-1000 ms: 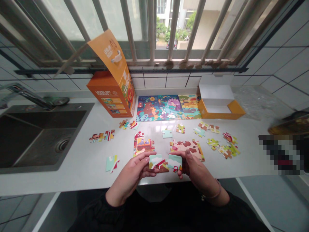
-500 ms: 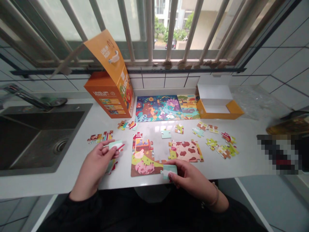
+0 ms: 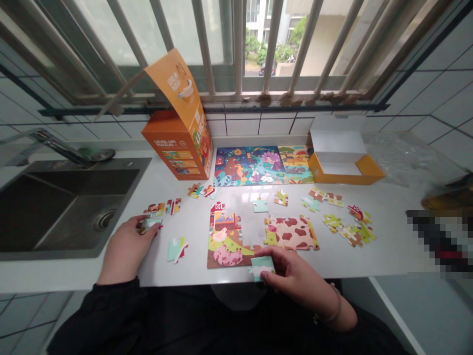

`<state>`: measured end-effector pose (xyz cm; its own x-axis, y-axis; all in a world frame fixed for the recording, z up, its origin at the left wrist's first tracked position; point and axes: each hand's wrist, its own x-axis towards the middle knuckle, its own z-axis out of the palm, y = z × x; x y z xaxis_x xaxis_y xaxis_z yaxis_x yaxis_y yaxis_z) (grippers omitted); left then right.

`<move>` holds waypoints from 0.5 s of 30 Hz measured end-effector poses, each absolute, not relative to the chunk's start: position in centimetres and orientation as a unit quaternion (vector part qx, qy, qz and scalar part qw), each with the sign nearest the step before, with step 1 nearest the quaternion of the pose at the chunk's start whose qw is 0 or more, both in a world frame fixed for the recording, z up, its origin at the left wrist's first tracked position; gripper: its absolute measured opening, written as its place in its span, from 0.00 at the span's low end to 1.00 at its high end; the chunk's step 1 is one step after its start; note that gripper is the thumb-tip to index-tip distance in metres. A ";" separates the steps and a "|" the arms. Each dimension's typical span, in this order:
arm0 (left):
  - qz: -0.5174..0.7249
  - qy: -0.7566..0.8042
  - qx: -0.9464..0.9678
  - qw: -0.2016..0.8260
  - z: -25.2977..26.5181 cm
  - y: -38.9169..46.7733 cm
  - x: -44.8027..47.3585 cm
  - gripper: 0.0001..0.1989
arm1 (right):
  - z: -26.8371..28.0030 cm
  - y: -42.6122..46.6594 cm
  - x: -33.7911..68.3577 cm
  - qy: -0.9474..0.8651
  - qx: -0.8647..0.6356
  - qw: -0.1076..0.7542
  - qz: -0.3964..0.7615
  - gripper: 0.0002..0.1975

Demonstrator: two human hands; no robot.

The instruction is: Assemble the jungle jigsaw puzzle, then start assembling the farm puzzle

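Observation:
My left hand (image 3: 127, 249) is low over the counter at the left, its thumb and fingers closed on a mint puzzle piece (image 3: 151, 224) with a bit of red. Several colourful loose pieces (image 3: 162, 207) lie just beyond it. To its right rests a mint piece (image 3: 174, 249) with red and white. Near the front edge, my right hand (image 3: 290, 270) pinches a mint-and-white puzzle piece (image 3: 261, 267), held over the corner of a partly joined farm puzzle (image 3: 226, 246) with a pink pig. A joined cow section (image 3: 293, 232) lies beside that, above my right hand.
More pieces lie at the right (image 3: 351, 229) and behind the puzzle. An orange puzzle box (image 3: 175, 153) stands at the back left, near the sink (image 3: 92, 249). Picture sheets (image 3: 251, 165) and an open yellow box (image 3: 343, 175) line the back, with clear plastic (image 3: 399, 155) at right.
My left hand has moved left and down with its piece, uncovering the mint and red piece on the counter. My right hand stays near the front edge with its piece. The view has shifted slightly.

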<state>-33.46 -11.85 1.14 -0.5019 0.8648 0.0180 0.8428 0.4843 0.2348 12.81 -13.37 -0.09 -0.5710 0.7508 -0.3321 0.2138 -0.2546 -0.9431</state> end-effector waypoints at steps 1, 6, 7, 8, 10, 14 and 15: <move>0.104 0.853 0.511 0.030 0.9 -11.9 -33.4 0.31 | -0.1 -13.4 12.8 -0.576 -0.421 0.198 0.672 0.19; 0.150 0.803 0.576 -0.039 1.1 -12.6 -31.5 0.27 | 0.2 -13.4 13.5 -0.582 -0.437 0.187 0.660 0.19; 0.167 0.781 0.601 -0.021 1.2 -12.8 -30.9 0.27 | 0.4 -13.3 14.0 -0.595 -0.442 0.180 0.647 0.19; 0.177 0.756 0.630 0.007 1.2 -13.1 -30.4 0.27 | 0.6 -13.1 14.6 -0.613 -0.448 0.171 0.629 0.19; 0.171 0.705 0.684 0.072 0.9 -13.7 -29.9 0.28 | 1.2 -12.7 16.4 -0.651 -0.463 0.153 0.581 0.19; 0.129 0.667 0.720 0.142 -0.6 -15.0 -30.5 0.30 | 1.9 -11.4 22.4 -0.684 -0.518 0.133 0.496 0.22; 0.127 0.666 0.719 0.149 -0.9 -15.2 -30.8 0.29 | 1.8 -11.2 24.2 -0.684 -0.547 0.129 0.465 0.23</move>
